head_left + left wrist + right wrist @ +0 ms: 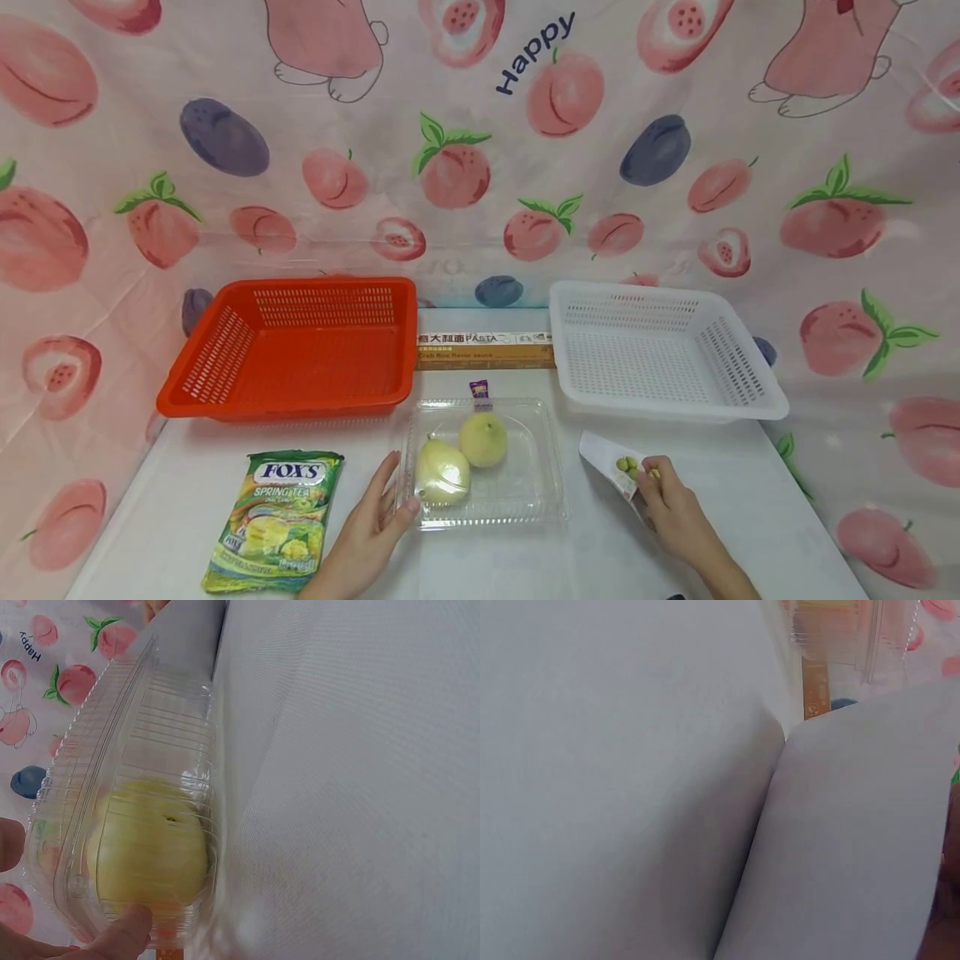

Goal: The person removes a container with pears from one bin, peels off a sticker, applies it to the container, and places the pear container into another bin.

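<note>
A clear plastic clamshell container (pixel 517 500) sits mid-table, holding a pale yellow pear-like fruit (pixel 442 472) and a rounder yellow-green fruit (pixel 483 439). My left hand (pixel 366 527) is at its left side, thumb by the near corner. One fingertip (pixel 135 922) touches the wall in the left wrist view. To the container's right, my right hand (pixel 673 504) pinches a white printed card-like piece (pixel 606 457) showing round green shapes. It stands tilted over the table, its plain white side (pixel 840 832) facing the right wrist camera. My right fingers are mostly hidden there.
A red basket (pixel 300 404) stands at back left and a white basket (pixel 667 404) at back right. Between them lies a pasta box (pixel 483 354). A small purple packet (pixel 478 388) is behind the container. At front left lies a green Fox's candy bag (pixel 273 523).
</note>
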A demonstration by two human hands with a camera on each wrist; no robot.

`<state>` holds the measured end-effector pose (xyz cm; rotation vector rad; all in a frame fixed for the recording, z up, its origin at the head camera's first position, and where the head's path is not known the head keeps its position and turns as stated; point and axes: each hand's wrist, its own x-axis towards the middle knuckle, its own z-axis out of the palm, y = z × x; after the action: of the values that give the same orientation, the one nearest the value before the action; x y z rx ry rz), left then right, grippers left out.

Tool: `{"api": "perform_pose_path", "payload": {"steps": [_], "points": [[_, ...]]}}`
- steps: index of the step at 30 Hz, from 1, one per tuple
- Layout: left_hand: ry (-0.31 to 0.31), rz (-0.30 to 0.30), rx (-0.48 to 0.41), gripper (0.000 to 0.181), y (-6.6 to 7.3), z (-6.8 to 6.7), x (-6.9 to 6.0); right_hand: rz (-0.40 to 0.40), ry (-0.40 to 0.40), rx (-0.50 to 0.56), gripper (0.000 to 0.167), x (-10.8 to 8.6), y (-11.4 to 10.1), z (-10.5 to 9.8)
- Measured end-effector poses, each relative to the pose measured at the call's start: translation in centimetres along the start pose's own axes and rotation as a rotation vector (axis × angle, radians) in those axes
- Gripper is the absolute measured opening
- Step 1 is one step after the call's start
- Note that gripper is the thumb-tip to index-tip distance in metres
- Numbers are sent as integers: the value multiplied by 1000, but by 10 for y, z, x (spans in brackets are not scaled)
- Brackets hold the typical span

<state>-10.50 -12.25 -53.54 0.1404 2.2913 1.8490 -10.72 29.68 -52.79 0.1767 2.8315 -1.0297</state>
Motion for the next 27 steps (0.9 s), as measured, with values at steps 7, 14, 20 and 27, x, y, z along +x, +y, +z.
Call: {"api": "perform_pose_path", "payload": {"steps": [7, 14, 20, 27], "points": [[-9, 37, -1, 74, 0, 0, -3, -17, 4, -4, 26, -3, -1, 2], [-3, 75, 19, 76, 3, -3, -1, -57, 14, 17, 23, -6, -3, 6], [-3, 74, 32, 77, 4, -4, 0, -101, 70, -2, 34, -8, -6, 12], [-3, 83, 24, 77, 1, -3, -1, -91, 94, 20, 20, -11, -5, 16]]}}
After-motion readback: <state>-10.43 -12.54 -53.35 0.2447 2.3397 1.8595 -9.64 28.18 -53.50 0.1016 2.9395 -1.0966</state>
